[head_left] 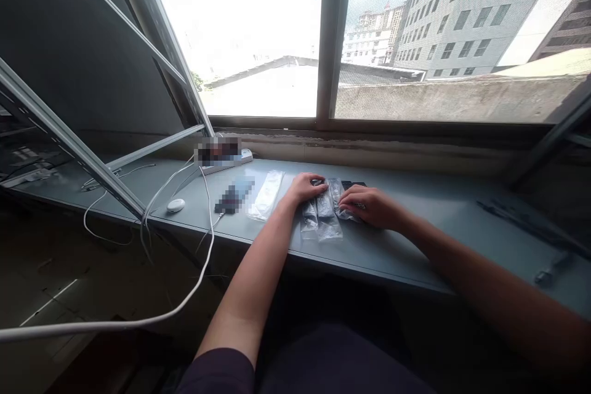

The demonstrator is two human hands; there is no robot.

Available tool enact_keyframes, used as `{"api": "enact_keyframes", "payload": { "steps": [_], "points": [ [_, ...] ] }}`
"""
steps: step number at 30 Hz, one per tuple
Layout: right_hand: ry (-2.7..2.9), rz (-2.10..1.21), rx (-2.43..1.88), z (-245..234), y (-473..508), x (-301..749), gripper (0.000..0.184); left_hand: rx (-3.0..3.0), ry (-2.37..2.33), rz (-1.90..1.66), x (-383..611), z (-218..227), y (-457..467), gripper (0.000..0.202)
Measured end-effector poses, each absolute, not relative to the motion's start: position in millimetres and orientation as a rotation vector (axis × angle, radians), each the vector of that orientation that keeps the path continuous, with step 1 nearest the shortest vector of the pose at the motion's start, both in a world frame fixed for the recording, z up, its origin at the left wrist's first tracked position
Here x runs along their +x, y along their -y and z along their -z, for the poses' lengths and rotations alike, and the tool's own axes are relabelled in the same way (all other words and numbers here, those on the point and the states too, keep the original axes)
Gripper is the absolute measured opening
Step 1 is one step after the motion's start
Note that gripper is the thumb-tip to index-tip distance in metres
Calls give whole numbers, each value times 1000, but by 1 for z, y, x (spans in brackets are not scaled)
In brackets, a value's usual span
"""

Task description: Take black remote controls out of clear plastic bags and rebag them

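Note:
Both hands rest on a grey ledge [415, 246] under a window. My left hand [305, 188] lies curled over the top of several clear plastic packets [322, 220] that fan out toward me. My right hand [369, 205] presses its bent fingers on the packets' right side, over a dark flat object [353, 184] partly hidden beneath it. Another clear packet [266, 194] lies alone just left of my left hand.
A blurred dark object [234, 194], a white round puck [176, 204] and white cables [203, 246] lie to the left, with a power strip [224, 157] by the wall. A slanted metal frame [69, 135] crosses the left side. Dark items [521, 215] lie at the far right.

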State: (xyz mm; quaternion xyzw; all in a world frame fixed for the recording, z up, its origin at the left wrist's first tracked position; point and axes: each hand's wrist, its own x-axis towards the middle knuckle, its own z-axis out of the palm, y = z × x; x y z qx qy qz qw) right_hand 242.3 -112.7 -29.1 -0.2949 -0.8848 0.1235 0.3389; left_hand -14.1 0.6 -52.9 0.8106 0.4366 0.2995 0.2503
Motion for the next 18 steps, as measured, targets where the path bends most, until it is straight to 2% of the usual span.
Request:
{"api": "enact_keyframes", "payload": {
  "steps": [8, 14, 18],
  "points": [
    [1997, -243, -899, 21, 121, 236, 15, 2277, -1217, -1016, -10, 47, 8, 39],
    [1747, -361, -992, 21, 122, 238, 15, 2288, -1208, -1122, -8, 40, 10, 34],
    [1749, -313, -856, 19, 126, 234, 13, 2205, -1212, -1121, -8, 41, 8, 43]
  ]
}}
